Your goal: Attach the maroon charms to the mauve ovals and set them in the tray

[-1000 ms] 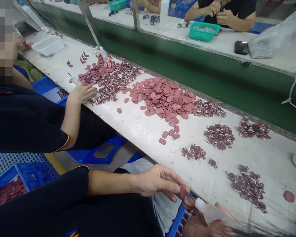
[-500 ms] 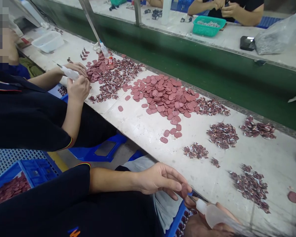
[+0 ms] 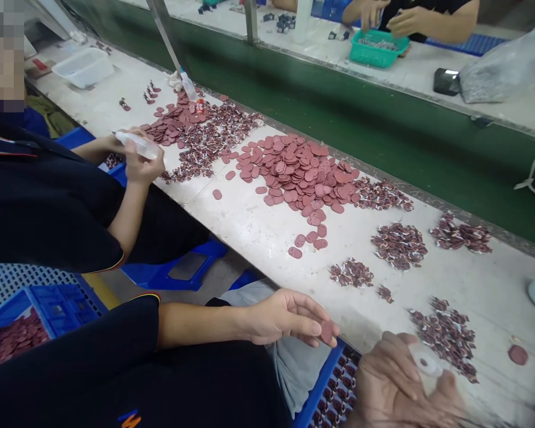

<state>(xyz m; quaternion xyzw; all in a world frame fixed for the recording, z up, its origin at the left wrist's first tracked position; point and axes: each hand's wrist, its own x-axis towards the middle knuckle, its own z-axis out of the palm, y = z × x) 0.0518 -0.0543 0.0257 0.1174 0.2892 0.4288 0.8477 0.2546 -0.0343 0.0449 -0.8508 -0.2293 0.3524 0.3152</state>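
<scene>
Between thumb and fingertips, my left hand (image 3: 289,318) pinches a reddish-brown oval disc (image 3: 327,331) above the table's front edge. My right hand (image 3: 401,380), partly blurred, is wrapped round a translucent white bottle (image 3: 428,360) at the lower right, apart from the left hand. Past the bottle lies a pile of small dark red parts (image 3: 448,336). Two round reddish discs (image 3: 518,355) rest on the table at the far right. Under my hands is a blue tray (image 3: 318,386) with rows of small dark pieces.
A heap of reddish discs (image 3: 298,172) and smaller part piles (image 3: 399,245) cover the white table (image 3: 249,238). At the left a person (image 3: 134,160) holds a white bottle. Beyond the green divider (image 3: 339,125), another person's hands are over a green basket (image 3: 374,56).
My right hand has moved right with the bottle, whose tip has left the disc. My left hand keeps the disc. The neighbour's hands shifted left; one hand across the divider reached to the green basket.
</scene>
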